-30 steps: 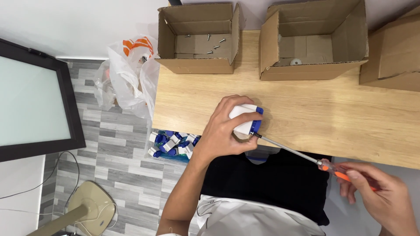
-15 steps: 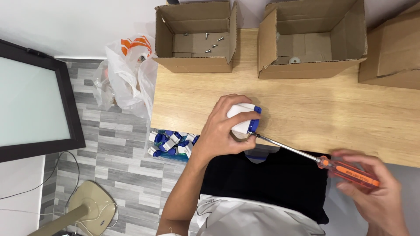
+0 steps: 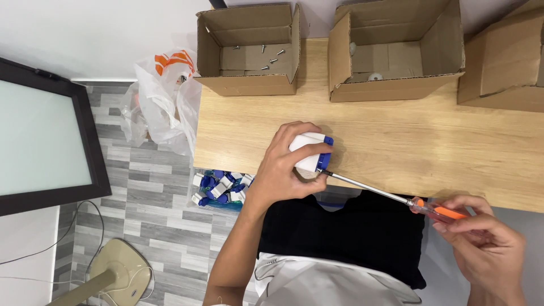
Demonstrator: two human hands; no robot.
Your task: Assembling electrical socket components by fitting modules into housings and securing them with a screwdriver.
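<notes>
- The right hand (image 3: 481, 243), below the near edge of the pale wooden bench (image 3: 396, 136), is closed round the orange-and-clear handle of a long steel screwdriver (image 3: 391, 195); it has drawn back nearer the body than a second ago, so the shaft now slants lower.
- The left hand (image 3: 283, 170) stays clamped on a small white-and-blue plastic part (image 3: 311, 150) at the near edge, tip touching it.
- An open cardboard box holding loose screws (image 3: 249, 56) stands at the far edge.

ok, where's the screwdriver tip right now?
In the head view, the screwdriver runs from the right hand at lower right up-left to the white-and-blue plastic part, which the left hand holds at the wooden table's near edge.
</notes>
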